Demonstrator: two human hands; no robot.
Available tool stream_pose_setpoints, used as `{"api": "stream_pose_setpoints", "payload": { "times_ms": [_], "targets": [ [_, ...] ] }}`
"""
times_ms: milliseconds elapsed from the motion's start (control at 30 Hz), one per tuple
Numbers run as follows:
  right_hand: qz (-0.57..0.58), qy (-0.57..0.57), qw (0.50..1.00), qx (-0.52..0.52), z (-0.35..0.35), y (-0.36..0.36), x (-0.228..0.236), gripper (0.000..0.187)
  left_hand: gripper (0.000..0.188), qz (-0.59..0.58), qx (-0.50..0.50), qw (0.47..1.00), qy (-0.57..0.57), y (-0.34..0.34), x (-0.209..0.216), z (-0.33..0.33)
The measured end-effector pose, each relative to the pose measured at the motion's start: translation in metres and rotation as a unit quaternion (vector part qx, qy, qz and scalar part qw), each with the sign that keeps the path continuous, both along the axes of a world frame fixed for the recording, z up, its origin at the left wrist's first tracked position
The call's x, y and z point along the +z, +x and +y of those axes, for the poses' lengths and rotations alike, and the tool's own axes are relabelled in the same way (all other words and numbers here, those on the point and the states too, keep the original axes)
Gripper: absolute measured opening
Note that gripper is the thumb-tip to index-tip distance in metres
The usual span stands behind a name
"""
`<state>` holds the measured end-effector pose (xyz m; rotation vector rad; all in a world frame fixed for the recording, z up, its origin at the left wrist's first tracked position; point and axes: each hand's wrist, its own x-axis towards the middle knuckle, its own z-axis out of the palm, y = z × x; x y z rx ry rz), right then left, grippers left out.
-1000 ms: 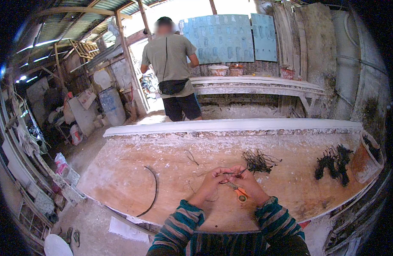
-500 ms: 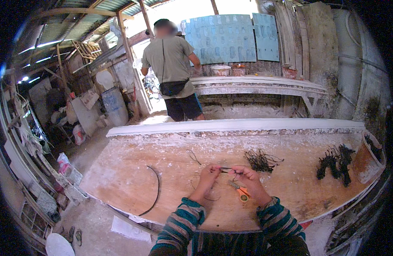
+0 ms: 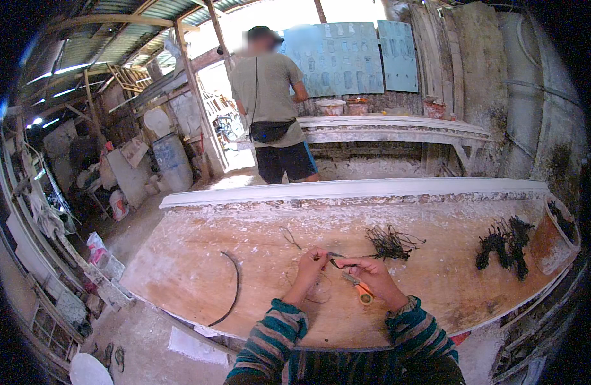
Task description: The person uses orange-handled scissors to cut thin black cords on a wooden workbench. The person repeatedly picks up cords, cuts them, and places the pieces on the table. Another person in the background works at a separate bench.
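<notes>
Hands twisting wire at a dusty workbench

Workbench (image 3: 436, 301), long and plaster-stained, fills the lower view; its right end bends out of sight at the rim. Beyond it a person (image 3: 273, 102) stands back turned at a white shelf (image 3: 398, 125). A curved dark rod (image 3: 232, 289) lies well left of the hands. Two dark wire bundles sit right: a larger clump (image 3: 504, 247) near the bench end, a smaller tangle (image 3: 391, 240) just beyond the right hand. Left hand (image 3: 310, 266) is closed, fingertips pinching a thin wire piece (image 3: 337, 260), which runs across to the right hand (image 3: 371, 276). That hand is curled around orange-handled pliers (image 3: 358, 289), probably also gripping the wire; the strand is too fine to tell.
</notes>
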<state>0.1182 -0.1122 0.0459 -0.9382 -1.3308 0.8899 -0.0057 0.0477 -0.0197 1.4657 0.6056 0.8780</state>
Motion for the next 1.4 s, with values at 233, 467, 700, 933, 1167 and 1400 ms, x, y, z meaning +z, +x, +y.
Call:
{"api": "stream_pose_setpoints", "payload": {
  "times_ms": [233, 467, 700, 933, 1167, 1400],
  "targets": [
    [-0.064, -0.028, 0.996, -0.053, -0.001, 0.009, -0.002, 0.026, 0.008, -0.003, -0.045, 0.999, 0.005, -0.001, 0.01, -0.012],
    [-0.308, 0.106, 0.913, -0.245, 0.01, 0.016, -0.011, 0.013, 0.01, -0.026, -0.071, 0.997, -0.029, 0.002, 0.018, -0.026],
    [-0.276, -0.007, 0.876, -0.395, 0.015, 0.017, -0.014, 0.031, 0.004, -0.043, -0.219, 0.974, 0.024, -0.005, 0.019, -0.026],
    [-0.21, -0.024, 0.856, -0.471, 0.027, 0.053, -0.043, 0.022, 0.008, -0.048, -0.311, 0.948, 0.049, -0.002, 0.024, -0.045],
    [-0.302, 0.068, 0.814, -0.491, 0.025, 0.047, -0.035, 0.007, 0.01, -0.059, -0.072, 0.995, 0.027, 0.002, 0.002, -0.016],
    [-0.078, -0.073, 0.985, -0.134, 0.029, 0.041, -0.041, 0.011, 0.01, -0.065, 0.101, 0.986, 0.112, -0.001, -0.002, 0.005]
  ]
}}
